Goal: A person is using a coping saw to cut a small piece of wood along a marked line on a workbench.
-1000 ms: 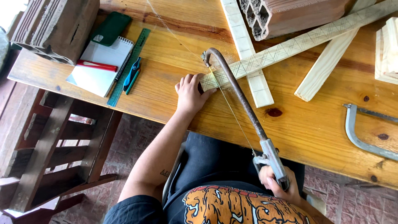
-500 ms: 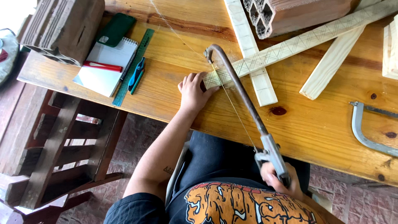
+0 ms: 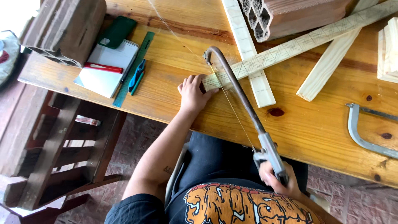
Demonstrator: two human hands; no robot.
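Long wooden strip [image 3: 290, 52] with pencilled criss-cross marks, lying slantwise across the bench [image 3: 323, 124], near end just under the saw and far end pinned beneath a hollow red brick [image 3: 298, 14]. Crossing over a second, plainer strip [image 3: 248, 45]; a third strip [image 3: 327, 70] just beside, angled the other way.

Hacksaw [image 3: 236, 93] set across the marked strip close to its near end, curved frame above, thin blade below and touching the wood at the cut line. Right hand [image 3: 275, 180] below the bench edge, grip closed full round the saw handle. Left hand [image 3: 192, 93] flat on the bench, fingers spread, fingertips pressing the strip's end just beside the blade; nothing held in that grip, only bearing down.

Step in hand, by the look of it: sawing off the short end piece, mid-stroke, saw drawn toward the body. No telling how deep the cut goes, the frame hiding it.

For a further stroke, likely wanted: a straight line along the mark, light pressure, fingertips clear of the blade, firm hold-down so the strip neither shifts nor chatters; the off-cut small enough to snap or jump near the end.

Farther out: another saw frame [image 3: 360, 132] at the right. At the left, a notebook [image 3: 101, 81] with a red pen [image 3: 103, 67] on it, a green ruler [image 3: 132, 70], a blue pen [image 3: 136, 75], a green phone [image 3: 117, 31], a second brick [image 3: 66, 29]. Wooden chair [image 3: 54, 153] below the bench.
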